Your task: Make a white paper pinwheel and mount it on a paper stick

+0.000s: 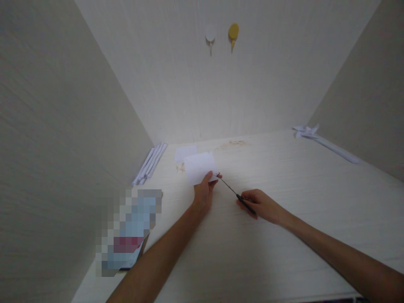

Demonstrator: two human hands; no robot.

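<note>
In my left hand [203,195] I grip a white sheet of paper [199,166], thumb on top and fingers beneath its lower right edge. My right hand [255,204] is closed around the dark handle of a pair of scissors [229,186]. Their thin metal blades point up and left, and the tip meets the paper beside my left thumb. Whether the blades are apart is too small to tell. Behind the held sheet, another piece of white paper [185,152] lies on the table.
Several white paper rolls [150,163] lie along the left wall. A paper stick with a folded, pinwheel-like end [328,145] rests by the right wall. A pixelated flat item [135,227] is left of my forearm. White [210,33] and yellow [233,32] hooks are on the back wall.
</note>
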